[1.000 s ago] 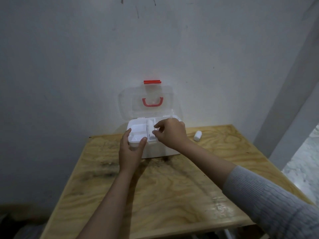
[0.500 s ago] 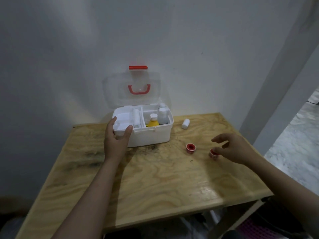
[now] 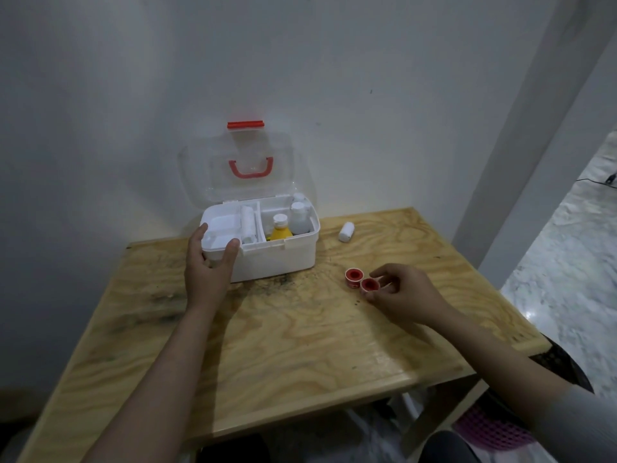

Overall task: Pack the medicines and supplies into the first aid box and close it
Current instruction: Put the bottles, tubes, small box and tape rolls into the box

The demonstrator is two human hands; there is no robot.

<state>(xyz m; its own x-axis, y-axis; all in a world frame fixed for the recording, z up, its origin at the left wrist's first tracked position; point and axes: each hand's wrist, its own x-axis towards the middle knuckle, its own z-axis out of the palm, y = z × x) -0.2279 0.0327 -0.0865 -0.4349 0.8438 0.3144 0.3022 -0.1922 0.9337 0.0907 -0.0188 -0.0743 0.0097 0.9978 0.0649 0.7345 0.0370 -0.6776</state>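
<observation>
The white first aid box (image 3: 277, 262) stands open at the back of the wooden table (image 3: 283, 345), its clear lid (image 3: 243, 172) with a red handle tilted up against the wall. Inside are a white tray (image 3: 222, 233), a bandage roll (image 3: 248, 228), a yellow bottle (image 3: 280, 230) and white bottles (image 3: 298, 217). My left hand (image 3: 210, 265) grips the box's front left corner. My right hand (image 3: 404, 295) pinches a small red tape roll (image 3: 370, 285) on the table. A second red tape roll (image 3: 353, 275) lies just left of it. A white bottle (image 3: 346, 232) lies on its side right of the box.
A white wall rises directly behind the box. A grey pillar (image 3: 521, 162) stands at the table's right rear corner, with pale floor beyond it. A pink basket (image 3: 484, 429) sits under the table's right front edge.
My right hand left the box, swung right to the table and closed on a red tape roll, drawing it beside the other roll. My left hand stayed on the box corner.
</observation>
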